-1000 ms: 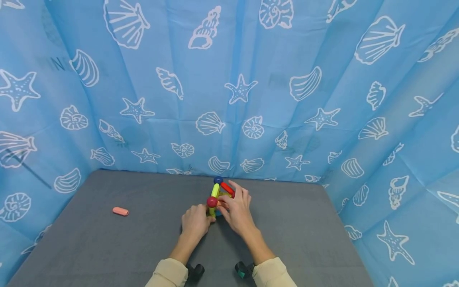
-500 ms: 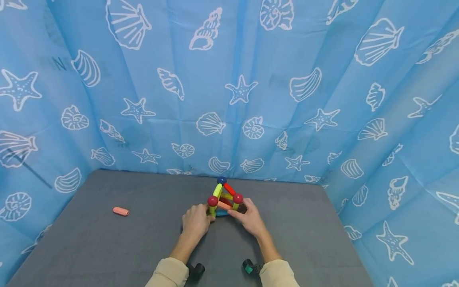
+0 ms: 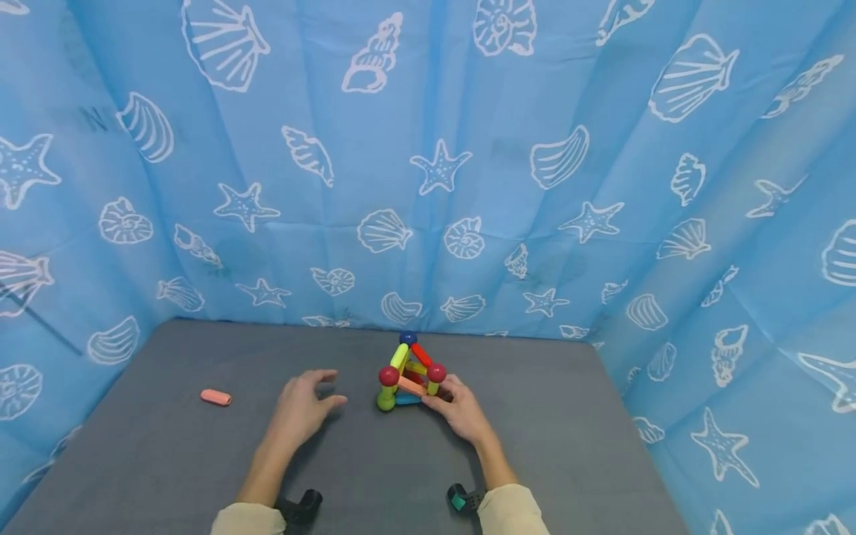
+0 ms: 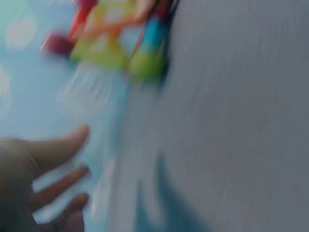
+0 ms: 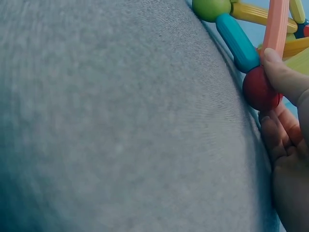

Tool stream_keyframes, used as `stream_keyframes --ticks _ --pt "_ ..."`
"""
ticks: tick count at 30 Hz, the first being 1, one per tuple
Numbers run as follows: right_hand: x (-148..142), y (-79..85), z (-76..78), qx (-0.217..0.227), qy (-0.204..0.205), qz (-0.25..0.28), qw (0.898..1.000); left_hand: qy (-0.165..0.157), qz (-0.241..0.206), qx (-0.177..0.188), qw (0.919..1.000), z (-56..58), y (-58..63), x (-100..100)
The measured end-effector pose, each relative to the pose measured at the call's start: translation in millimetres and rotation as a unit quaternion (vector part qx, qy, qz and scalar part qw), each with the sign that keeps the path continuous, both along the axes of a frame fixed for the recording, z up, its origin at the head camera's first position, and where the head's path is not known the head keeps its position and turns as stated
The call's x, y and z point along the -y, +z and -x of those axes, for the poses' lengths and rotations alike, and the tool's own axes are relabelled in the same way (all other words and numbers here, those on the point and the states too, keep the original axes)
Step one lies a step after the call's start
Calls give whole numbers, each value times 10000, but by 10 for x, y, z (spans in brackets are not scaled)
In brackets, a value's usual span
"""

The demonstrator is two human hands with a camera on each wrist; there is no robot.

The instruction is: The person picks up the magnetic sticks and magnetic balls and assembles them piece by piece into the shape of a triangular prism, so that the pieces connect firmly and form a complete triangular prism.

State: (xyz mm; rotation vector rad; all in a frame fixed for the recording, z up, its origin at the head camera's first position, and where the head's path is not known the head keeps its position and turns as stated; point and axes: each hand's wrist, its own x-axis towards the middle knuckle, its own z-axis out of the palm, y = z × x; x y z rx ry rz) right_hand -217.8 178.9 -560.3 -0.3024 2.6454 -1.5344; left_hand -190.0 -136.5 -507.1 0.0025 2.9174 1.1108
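A small frame of colored rods and balls, like a magnetic building set, stands at the back middle of the table; a salmon rod crosses its front between two red balls. At its lower left corner is a green ball, with a blue rod running right from it. My right hand holds the lower right corner, thumb and fingers around a dark red ball in the right wrist view. To the left of the frame, apart from it, my left hand has its fingers spread and holds nothing; its wrist view is blurred.
A loose salmon rod lies on the grey tabletop at the left. Close behind the frame, a blue curtain with white shells hangs along the table's back edge.
My left hand has let go of the frame's lower left corner and moved left. My right hand has come down from the upper right red ball to the lower right corner.
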Motion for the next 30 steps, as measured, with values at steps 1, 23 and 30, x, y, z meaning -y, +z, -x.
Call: stream_keyframes --ticks 1,23,30 --pt "-6 0 -1 -35 -28 47 10000 13 6 -123 9999 -3 29 177" --pt "15 -25 -24 -92 -9 -52 9999 643 1190 549 9893 -1 -263 1524" --pt "13 -17 -24 -32 -142 -74 9999 187 -30 -577 9982 52 23 699"
